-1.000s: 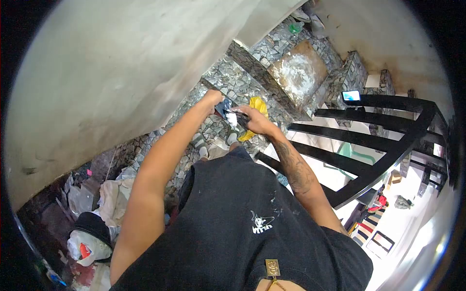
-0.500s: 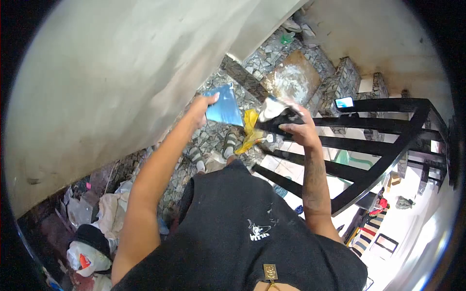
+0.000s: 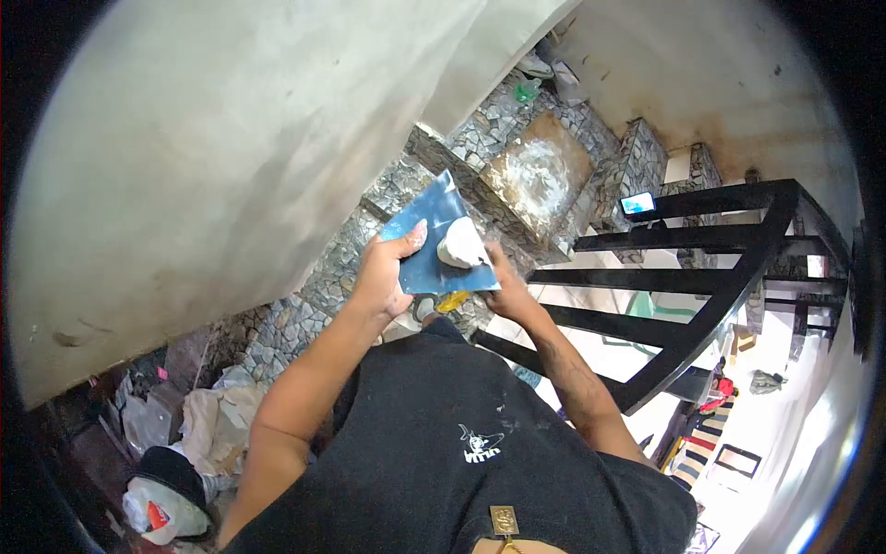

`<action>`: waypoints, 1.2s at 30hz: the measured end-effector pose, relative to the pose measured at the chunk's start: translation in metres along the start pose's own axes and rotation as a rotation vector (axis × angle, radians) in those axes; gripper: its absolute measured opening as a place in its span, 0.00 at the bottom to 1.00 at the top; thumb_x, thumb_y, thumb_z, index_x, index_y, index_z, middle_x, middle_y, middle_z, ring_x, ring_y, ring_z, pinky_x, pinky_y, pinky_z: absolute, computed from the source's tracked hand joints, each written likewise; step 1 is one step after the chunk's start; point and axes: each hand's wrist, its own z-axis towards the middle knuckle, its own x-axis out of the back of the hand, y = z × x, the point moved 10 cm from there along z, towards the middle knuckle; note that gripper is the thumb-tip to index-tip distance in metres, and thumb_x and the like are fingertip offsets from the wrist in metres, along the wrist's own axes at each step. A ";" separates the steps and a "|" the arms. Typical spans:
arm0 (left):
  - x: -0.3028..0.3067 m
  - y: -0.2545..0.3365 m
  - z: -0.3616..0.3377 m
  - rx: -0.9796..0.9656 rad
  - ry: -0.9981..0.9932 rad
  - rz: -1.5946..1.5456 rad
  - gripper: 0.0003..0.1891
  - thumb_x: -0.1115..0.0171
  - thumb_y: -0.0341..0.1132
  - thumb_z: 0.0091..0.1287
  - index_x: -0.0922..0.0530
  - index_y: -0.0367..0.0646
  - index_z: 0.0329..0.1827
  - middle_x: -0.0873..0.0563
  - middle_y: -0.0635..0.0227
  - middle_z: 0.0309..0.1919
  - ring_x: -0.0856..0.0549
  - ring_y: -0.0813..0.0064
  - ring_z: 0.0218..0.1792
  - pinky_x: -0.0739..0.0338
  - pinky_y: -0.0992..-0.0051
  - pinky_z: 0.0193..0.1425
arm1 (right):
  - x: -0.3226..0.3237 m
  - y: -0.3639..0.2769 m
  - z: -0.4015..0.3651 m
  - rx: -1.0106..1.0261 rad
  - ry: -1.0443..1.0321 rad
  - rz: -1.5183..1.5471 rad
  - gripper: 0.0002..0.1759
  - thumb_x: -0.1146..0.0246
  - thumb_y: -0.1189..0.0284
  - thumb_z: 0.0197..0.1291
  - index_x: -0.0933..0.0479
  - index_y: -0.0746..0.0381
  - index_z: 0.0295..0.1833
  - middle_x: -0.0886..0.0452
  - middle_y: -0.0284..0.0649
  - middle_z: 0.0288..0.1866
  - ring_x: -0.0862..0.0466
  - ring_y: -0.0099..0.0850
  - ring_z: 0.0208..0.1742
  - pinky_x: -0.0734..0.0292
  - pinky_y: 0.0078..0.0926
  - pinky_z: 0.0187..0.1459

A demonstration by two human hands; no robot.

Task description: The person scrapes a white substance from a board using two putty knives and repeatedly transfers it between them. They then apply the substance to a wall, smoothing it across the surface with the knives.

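Note:
My left hand (image 3: 381, 272) grips a flat blue plate (image 3: 426, 214), the thumb lying on its upper face. A thick lump of white putty (image 3: 461, 244) sits on the plate towards its right side. At the plate's right edge is my right hand (image 3: 509, 291), its fingers curled and partly hidden; I cannot tell what they hold. Something yellow and crumpled (image 3: 453, 302) shows just under the plate's lower edge.
A pale plastered wall (image 3: 221, 157) rises on the left. Below are stone-patterned steps and a board smeared with white (image 3: 540, 175). Black railing bars (image 3: 678, 277) stand on the right, with a lit phone (image 3: 638, 203) near them. Bags and rubbish (image 3: 217, 415) lie lower left.
My right hand, which held something black with white putty on it, has come down to the plate's edge. The putty is now on the plate. My left hand moved slightly down with the plate.

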 end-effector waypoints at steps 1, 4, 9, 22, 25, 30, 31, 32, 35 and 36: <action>-0.008 0.014 -0.005 -0.077 -0.028 0.033 0.12 0.46 0.28 0.63 0.27 0.32 0.47 0.19 0.58 0.41 0.18 0.68 0.41 0.23 0.67 0.48 | -0.006 0.028 -0.014 -0.080 0.096 0.135 0.37 0.39 0.85 0.36 0.36 0.59 0.59 0.35 0.47 0.55 0.34 0.42 0.59 0.40 0.33 0.60; -0.022 0.053 -0.018 -0.304 0.003 0.059 0.09 0.44 0.29 0.63 0.24 0.34 0.42 0.18 0.66 0.34 0.19 0.76 0.37 0.24 0.74 0.44 | 0.024 0.082 -0.023 -0.312 0.274 0.453 0.38 0.45 0.87 0.36 0.38 0.61 0.61 0.35 0.43 0.56 0.34 0.34 0.59 0.39 0.29 0.60; 0.027 0.054 0.010 -0.505 0.189 0.189 0.06 0.43 0.30 0.64 0.24 0.36 0.39 0.20 0.71 0.32 0.25 0.82 0.32 0.30 0.79 0.39 | 0.116 -0.070 0.019 -0.031 0.318 0.267 0.38 0.54 0.91 0.31 0.33 0.63 0.56 0.32 0.43 0.52 0.33 0.37 0.59 0.40 0.29 0.61; 0.013 0.061 0.005 -0.694 0.292 0.519 0.09 0.44 0.32 0.64 0.22 0.33 0.34 0.21 0.72 0.26 0.26 0.83 0.28 0.30 0.79 0.35 | 0.051 -0.105 0.049 -0.021 -0.070 0.030 0.30 0.43 0.87 0.39 0.27 0.57 0.53 0.28 0.45 0.50 0.27 0.44 0.52 0.31 0.34 0.53; 0.026 0.078 0.016 -0.746 0.306 0.503 0.07 0.42 0.30 0.62 0.22 0.33 0.34 0.20 0.72 0.28 0.26 0.83 0.29 0.30 0.79 0.35 | 0.034 -0.101 0.033 0.004 -0.384 0.222 0.28 0.50 0.91 0.39 0.25 0.61 0.49 0.25 0.44 0.49 0.26 0.42 0.54 0.31 0.33 0.53; 0.080 0.063 0.044 -0.395 0.147 0.369 0.07 0.40 0.29 0.60 0.22 0.35 0.39 0.18 0.70 0.32 0.22 0.81 0.33 0.27 0.78 0.39 | 0.098 0.001 -0.022 -0.307 0.183 1.053 0.37 0.45 0.86 0.27 0.31 0.66 0.55 0.25 0.45 0.51 0.25 0.42 0.53 0.32 0.39 0.57; 0.111 0.045 0.054 -0.274 0.130 0.342 0.08 0.39 0.29 0.59 0.23 0.36 0.39 0.18 0.70 0.32 0.21 0.80 0.33 0.27 0.78 0.40 | 0.105 0.028 -0.046 -0.387 0.427 1.181 0.39 0.44 0.85 0.27 0.33 0.68 0.57 0.25 0.46 0.52 0.25 0.43 0.54 0.32 0.41 0.58; 0.155 0.018 0.061 -0.079 0.160 0.295 0.08 0.41 0.28 0.60 0.23 0.36 0.41 0.18 0.69 0.34 0.19 0.75 0.36 0.24 0.74 0.44 | 0.100 0.050 -0.065 -0.384 0.504 1.313 0.39 0.44 0.85 0.28 0.35 0.69 0.58 0.25 0.47 0.51 0.25 0.43 0.53 0.31 0.41 0.58; 0.234 -0.032 0.049 0.149 0.160 0.090 0.10 0.44 0.28 0.60 0.25 0.36 0.44 0.19 0.66 0.37 0.19 0.72 0.37 0.23 0.69 0.46 | 0.055 0.098 -0.123 -0.532 0.692 1.524 0.38 0.44 0.84 0.31 0.36 0.72 0.59 0.24 0.49 0.49 0.23 0.44 0.50 0.30 0.42 0.56; 0.260 -0.037 0.044 0.150 0.198 0.086 0.11 0.44 0.28 0.60 0.25 0.36 0.45 0.19 0.65 0.39 0.19 0.71 0.38 0.23 0.68 0.47 | 0.032 0.116 -0.146 -0.604 0.722 1.579 0.37 0.44 0.84 0.31 0.36 0.72 0.58 0.24 0.49 0.49 0.23 0.44 0.49 0.30 0.42 0.56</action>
